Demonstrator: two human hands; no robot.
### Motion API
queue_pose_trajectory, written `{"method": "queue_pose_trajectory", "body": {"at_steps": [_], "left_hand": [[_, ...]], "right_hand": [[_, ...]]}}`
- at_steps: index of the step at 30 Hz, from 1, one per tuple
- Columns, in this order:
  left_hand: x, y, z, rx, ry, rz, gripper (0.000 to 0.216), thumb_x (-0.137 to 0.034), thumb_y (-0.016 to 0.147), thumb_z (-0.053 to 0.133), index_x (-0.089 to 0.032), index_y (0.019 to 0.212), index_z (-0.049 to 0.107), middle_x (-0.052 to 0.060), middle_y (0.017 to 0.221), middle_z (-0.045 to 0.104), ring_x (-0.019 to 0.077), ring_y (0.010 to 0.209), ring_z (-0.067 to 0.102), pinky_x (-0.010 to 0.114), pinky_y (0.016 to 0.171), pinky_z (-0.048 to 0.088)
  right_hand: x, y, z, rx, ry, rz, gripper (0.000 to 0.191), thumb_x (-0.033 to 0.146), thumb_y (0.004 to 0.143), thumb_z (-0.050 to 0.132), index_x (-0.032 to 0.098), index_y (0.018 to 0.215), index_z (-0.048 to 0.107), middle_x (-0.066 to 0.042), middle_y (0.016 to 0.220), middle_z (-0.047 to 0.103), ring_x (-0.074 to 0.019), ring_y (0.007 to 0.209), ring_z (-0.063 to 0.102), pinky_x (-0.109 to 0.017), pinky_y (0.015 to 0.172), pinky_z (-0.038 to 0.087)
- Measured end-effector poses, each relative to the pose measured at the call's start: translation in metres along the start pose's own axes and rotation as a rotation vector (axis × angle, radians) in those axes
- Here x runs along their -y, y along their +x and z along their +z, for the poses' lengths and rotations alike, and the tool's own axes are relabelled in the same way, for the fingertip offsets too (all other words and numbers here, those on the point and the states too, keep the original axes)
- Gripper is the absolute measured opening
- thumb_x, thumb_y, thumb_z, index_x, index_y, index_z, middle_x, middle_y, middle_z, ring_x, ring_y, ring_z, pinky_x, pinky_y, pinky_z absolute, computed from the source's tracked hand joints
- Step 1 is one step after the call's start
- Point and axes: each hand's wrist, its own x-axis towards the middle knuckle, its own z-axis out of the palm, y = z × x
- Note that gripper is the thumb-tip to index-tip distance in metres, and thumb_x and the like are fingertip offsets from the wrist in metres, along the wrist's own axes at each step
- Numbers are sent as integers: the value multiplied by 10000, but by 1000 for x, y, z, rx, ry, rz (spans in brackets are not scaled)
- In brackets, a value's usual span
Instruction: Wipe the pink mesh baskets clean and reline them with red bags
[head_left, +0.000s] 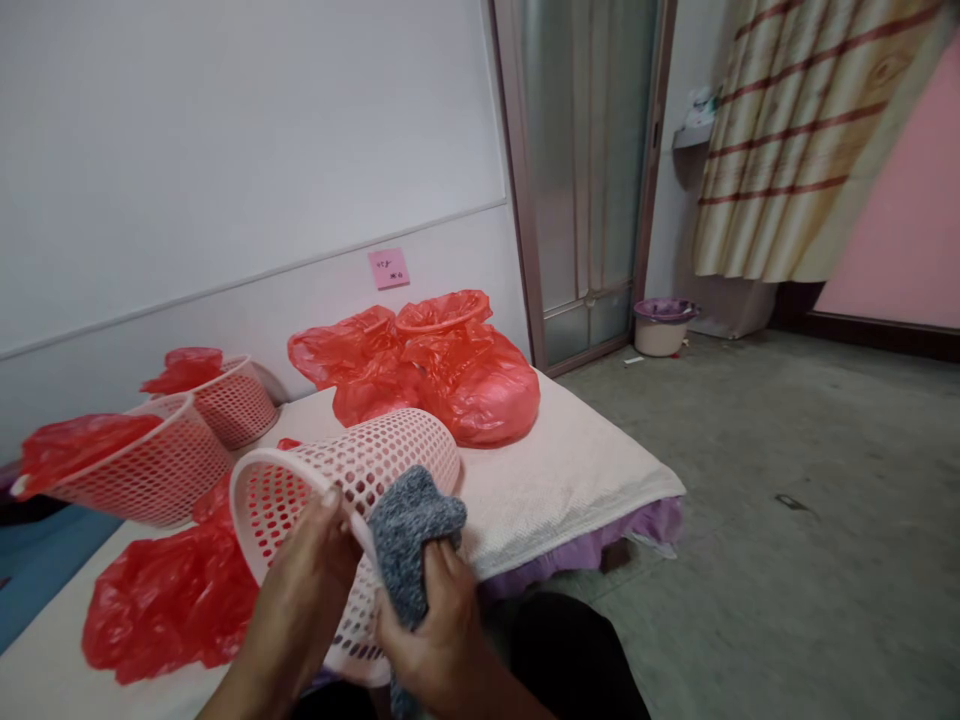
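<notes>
My left hand point(304, 590) grips the rim of a pale pink perforated basket point(360, 470) that lies tipped on its side, mouth toward me. My right hand point(435, 630) is closed on a grey knitted cloth point(409, 535) pressed against the basket's outer wall. Both hands are low in the view, above my dark-clad lap. The basket rests over the edge of a low mattress point(570, 470) covered in white cloth.
Two more pink baskets point(150, 470) point(236, 400) with red plastic liners stand at the left. Red plastic bags lie bundled by the wall point(442, 365) and beside my left arm point(165, 605). A small purple-lined bin point(662, 325) sits near a glass door point(589, 170). Grey floor extends right.
</notes>
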Motion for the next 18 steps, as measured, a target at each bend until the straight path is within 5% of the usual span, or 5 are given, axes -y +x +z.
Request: {"method": "queue_pose_trajectory", "body": {"at_steps": [5, 7, 11, 15, 18], "left_hand": [[43, -16, -69, 385, 899, 206, 685, -238, 717, 740, -327, 1354, 504, 84, 1423, 523, 312, 1290, 494, 426, 1028, 453], [58, -18, -104, 542, 1268, 429, 926, -181, 666, 746, -369, 1467, 320, 83, 1479, 456, 331, 1297, 483, 451, 1027, 451], [71, -10, -151, 626, 1524, 731, 924, -98, 625, 652, -406, 1444, 356, 73, 1378, 567, 337, 1182, 589, 445, 980, 492], [58, -8, -151, 625, 1647, 956, 850, -52, 622, 574, -378, 1398, 452, 62, 1156, 713, 263, 949, 716, 284, 821, 572], [42, -18, -130, 634, 1482, 893, 761, -73, 687, 592, -412, 1361, 495, 30, 1130, 724, 232, 913, 726, 228, 791, 567]], "right_hand": [[-14, 29, -27, -107, 232, 268, 325, 211, 647, 618, 165, 969, 626, -47, 823, 688, -198, 720, 652, -309, 710, 552], [-20, 36, -34, -104, 380, 408, 364, 246, 648, 633, 156, 1000, 628, -36, 818, 701, -180, 689, 651, -283, 671, 552], [-26, 39, -40, -92, 478, 458, 359, 269, 634, 662, 154, 974, 651, -40, 813, 710, -187, 703, 652, -289, 663, 555], [-23, 39, -41, -125, 526, 435, 387, 299, 695, 660, 166, 1057, 639, -51, 911, 718, -210, 797, 675, -322, 738, 564], [-20, 36, -36, -73, 447, 314, 391, 301, 798, 591, 182, 1171, 588, -63, 1013, 703, -216, 898, 675, -338, 808, 552]]}}
